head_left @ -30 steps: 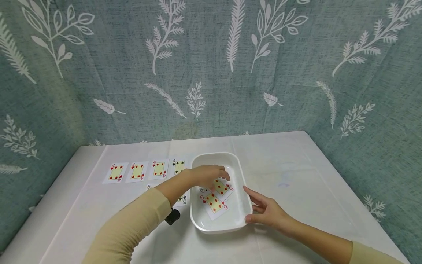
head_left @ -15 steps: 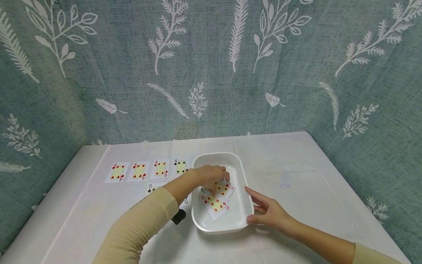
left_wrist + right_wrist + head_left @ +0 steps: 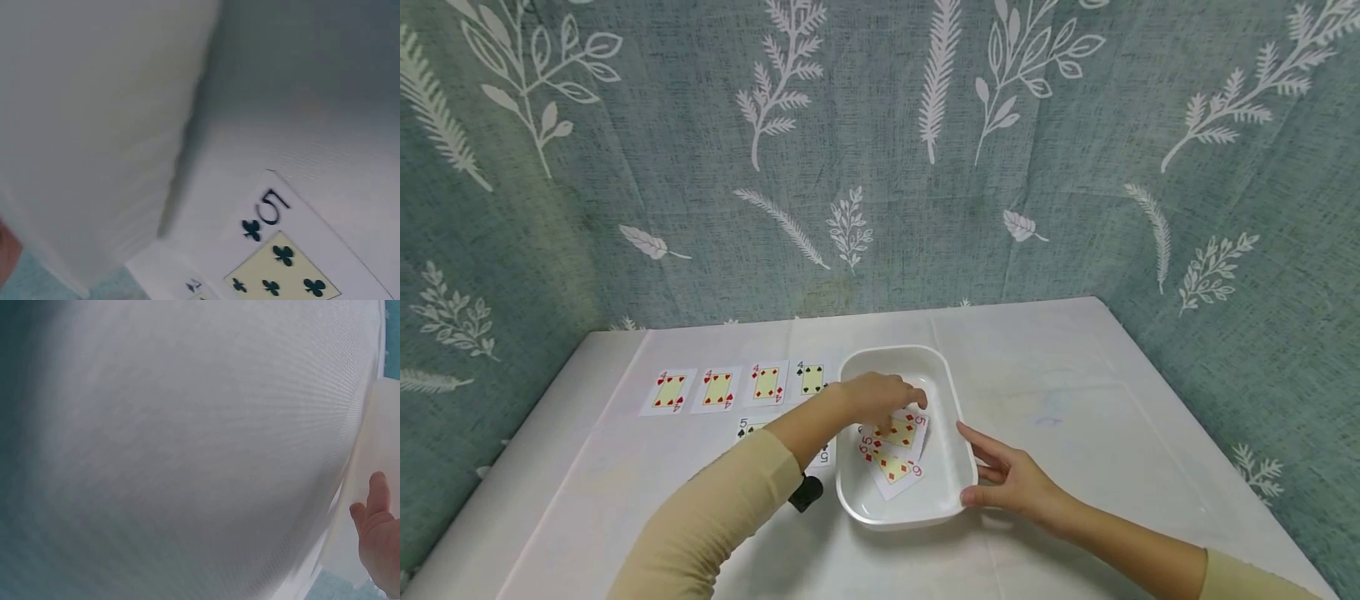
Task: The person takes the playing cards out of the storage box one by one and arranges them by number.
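Head view: table [image 3: 1075,417] holds white tray [image 3: 958,433]; left hand [image 3: 880,396] inside it pinches a red five card [image 3: 898,432] over a six [image 3: 895,468]. Right hand [image 3: 1011,479], fingers relaxed, rests against tray's side. Left wrist view alone shows five of clubs [image 3: 281,256] up close; row of fours [image 3: 737,387] lies left.

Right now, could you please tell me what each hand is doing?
Left hand: fingers pinch a five of diamonds inside the white tray.
Right hand: open, resting against the tray's rim.

Four fours [image 3: 740,387] lie in a row on the white table [image 3: 1075,400], leaf-patterned curtain [image 3: 880,150] behind.
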Demonstrator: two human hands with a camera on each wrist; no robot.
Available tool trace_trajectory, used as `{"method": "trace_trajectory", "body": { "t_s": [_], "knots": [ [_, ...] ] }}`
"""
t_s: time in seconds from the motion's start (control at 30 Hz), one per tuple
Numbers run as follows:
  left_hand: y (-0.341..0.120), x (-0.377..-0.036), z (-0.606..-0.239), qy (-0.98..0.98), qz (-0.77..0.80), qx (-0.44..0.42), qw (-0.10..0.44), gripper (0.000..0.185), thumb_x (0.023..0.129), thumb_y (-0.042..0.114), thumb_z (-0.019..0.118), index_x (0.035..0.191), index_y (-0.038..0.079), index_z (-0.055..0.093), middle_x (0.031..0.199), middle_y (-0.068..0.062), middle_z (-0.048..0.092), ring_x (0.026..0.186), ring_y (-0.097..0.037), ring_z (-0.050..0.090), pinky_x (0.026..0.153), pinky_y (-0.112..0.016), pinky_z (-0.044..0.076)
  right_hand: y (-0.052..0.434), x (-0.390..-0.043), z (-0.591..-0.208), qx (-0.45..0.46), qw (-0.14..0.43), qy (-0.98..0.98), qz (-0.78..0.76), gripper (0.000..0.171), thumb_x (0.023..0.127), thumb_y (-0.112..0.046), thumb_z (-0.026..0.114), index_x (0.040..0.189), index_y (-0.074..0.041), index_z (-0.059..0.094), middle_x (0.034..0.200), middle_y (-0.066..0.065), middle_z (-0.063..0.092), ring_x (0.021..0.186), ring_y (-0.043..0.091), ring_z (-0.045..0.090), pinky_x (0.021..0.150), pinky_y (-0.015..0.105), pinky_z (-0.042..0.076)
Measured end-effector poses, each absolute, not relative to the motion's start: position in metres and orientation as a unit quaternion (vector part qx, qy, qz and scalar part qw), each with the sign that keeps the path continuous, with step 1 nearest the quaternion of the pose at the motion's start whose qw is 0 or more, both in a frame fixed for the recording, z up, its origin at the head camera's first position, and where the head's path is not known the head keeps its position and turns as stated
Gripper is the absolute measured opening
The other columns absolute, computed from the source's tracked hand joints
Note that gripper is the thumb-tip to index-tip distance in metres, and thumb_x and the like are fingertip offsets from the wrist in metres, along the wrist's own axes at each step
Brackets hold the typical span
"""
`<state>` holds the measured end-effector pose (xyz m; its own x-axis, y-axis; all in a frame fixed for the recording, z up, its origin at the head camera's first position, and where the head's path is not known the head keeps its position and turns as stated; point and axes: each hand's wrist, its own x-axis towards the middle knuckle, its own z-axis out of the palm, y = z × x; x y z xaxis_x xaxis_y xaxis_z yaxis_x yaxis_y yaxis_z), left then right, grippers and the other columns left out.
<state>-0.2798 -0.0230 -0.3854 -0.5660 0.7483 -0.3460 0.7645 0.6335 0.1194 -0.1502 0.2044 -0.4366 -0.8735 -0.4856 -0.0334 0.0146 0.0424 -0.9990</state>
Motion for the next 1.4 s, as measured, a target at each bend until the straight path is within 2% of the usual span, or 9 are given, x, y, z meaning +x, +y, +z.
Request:
{"method": "trace_trajectory", "body": {
  "t_s": [0.2,0.37,0.5,0.73,0.97,1.07,1.4],
  "knots": [
    [-0.035,-0.281,-0.37,0.881,-0.027,0.439,0.175,0.059,0.083,0.01,0.072,0.133,0.029,0.048,0.12,0.005,0.062,0.085,-0.01,0.056,0.086,-0.028,0.048,0.204,-0.15,-0.437,-0.17,0.187,0.7,-0.668,0.093,0.078,-0.011,0.077,0.149,0.001,0.018,0.144,0.036,0.026,0.125,0.049,0.041,0.085,0.031,0.052],
    [-0.048,-0.286,-0.362,0.891,0.036,0.413,0.186,0.06,0.085,0.004,0.068,0.136,0.027,0.046,0.117,0.003,0.06,0.095,-0.01,0.056,0.084,-0.029,0.049,0.204,-0.15,-0.437,-0.169,0.186,0.703,-0.666,0.092,0.078,-0.011,0.077,0.149,0.001,0.019,0.144,0.036,0.026,0.125,0.049,0.041,0.086,0.031,0.052],
    [-0.06,-0.291,-0.364,0.888,0.107,0.401,0.198,0.057,0.088,0.005,0.066,0.137,0.023,0.045,0.106,0.001,0.058,0.096,-0.012,0.055,0.077,-0.028,0.049,0.204,-0.15,-0.437,-0.173,0.184,0.704,-0.664,0.091,0.078,-0.01,0.077,0.149,0.001,0.019,0.144,0.036,0.026,0.125,0.049,0.041,0.086,0.03,0.052],
    [-0.074,-0.298,-0.374,0.863,0.229,0.409,0.191,0.05,0.09,0.005,0.062,0.135,0.016,0.042,0.089,-0.001,0.054,0.073,-0.011,0.054,0.066,-0.025,0.047,0.204,-0.15,-0.437,-0.176,0.181,0.706,-0.662,0.092,0.078,-0.011,0.077,0.148,0.002,0.019,0.145,0.035,0.025,0.125,0.049,0.04,0.086,0.03,0.051],
    [-0.073,-0.289,-0.376,0.812,0.39,0.401,0.163,0.05,0.091,0.004,0.06,0.136,0.009,0.037,0.095,-0.01,0.053,0.071,-0.013,0.063,0.067,-0.028,0.054,0.204,-0.15,-0.437,-0.168,0.176,0.716,-0.655,0.092,0.078,-0.011,0.077,0.148,0.001,0.02,0.144,0.035,0.026,0.125,0.049,0.042,0.086,0.03,0.051],
    [-0.07,-0.285,-0.378,0.802,0.437,0.377,0.156,0.052,0.091,0.004,0.061,0.136,0.011,0.038,0.096,-0.011,0.052,0.073,-0.015,0.064,0.068,-0.034,0.056,0.205,-0.15,-0.437,-0.161,0.176,0.719,-0.653,0.093,0.077,-0.012,0.078,0.148,0.001,0.02,0.144,0.036,0.027,0.124,0.048,0.043,0.086,0.03,0.052],
    [-0.08,-0.281,-0.388,0.787,0.495,0.338,0.146,0.054,0.089,0.002,0.063,0.137,0.009,0.038,0.095,-0.013,0.05,0.074,-0.019,0.064,0.067,-0.038,0.057,0.203,-0.149,-0.436,-0.163,0.183,0.707,-0.663,0.092,0.078,-0.011,0.077,0.149,0.001,0.019,0.145,0.035,0.026,0.126,0.048,0.04,0.085,0.031,0.052]
  ]
}}
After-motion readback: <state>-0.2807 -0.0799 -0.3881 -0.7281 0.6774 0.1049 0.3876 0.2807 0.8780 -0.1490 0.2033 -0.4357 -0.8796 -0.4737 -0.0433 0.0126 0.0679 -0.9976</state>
